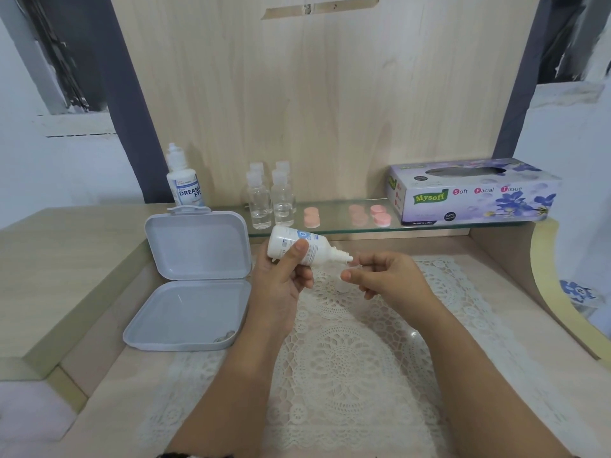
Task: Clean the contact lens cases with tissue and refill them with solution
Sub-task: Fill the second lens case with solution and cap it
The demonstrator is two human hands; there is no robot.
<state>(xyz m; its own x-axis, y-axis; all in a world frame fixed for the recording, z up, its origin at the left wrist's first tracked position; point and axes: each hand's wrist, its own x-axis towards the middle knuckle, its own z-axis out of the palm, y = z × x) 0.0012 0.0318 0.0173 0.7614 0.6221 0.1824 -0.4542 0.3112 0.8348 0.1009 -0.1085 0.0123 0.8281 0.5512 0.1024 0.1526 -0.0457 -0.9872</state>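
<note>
Above the lace mat (pixel 334 358) on the bench (pixel 99 375), the left hand (pixel 281 282) grips a white solution bottle (pixel 291 244), tilted nozzle-down toward the right. The right hand (pixel 380 276) pinches a small clear contact lens case (pixel 350 268) at its fingertips; the case is largely hidden and blurred, so its exact form and fill level cannot be told. The nozzle tip sits just beside the case, touching or nearly so. A small whitish piece, possibly a cap, lies on the mat below the hands.

Step in hand, as judged: refilling a well with solution. To do it well, the case should be held level and steady, the nozzle centred over the well but kept just clear of the rim to avoid contamination, and the bottle squeezed gently so the liquid rises without spilling over. Easing the squeeze before tilting the bottle back should prevent a trailing drip on the mat.

Behind, a glass shelf (pixel 429 226) carries four clear bottles (pixel 271 200), pink round caps (pixel 380 214) in pairs, and a tissue box (pixel 472 193). A second solution bottle (pixel 183 180) stands at the left, behind an open grey storage box (pixel 191 285). Pink caps lying on the shelf suggest more capping is to come.
</note>
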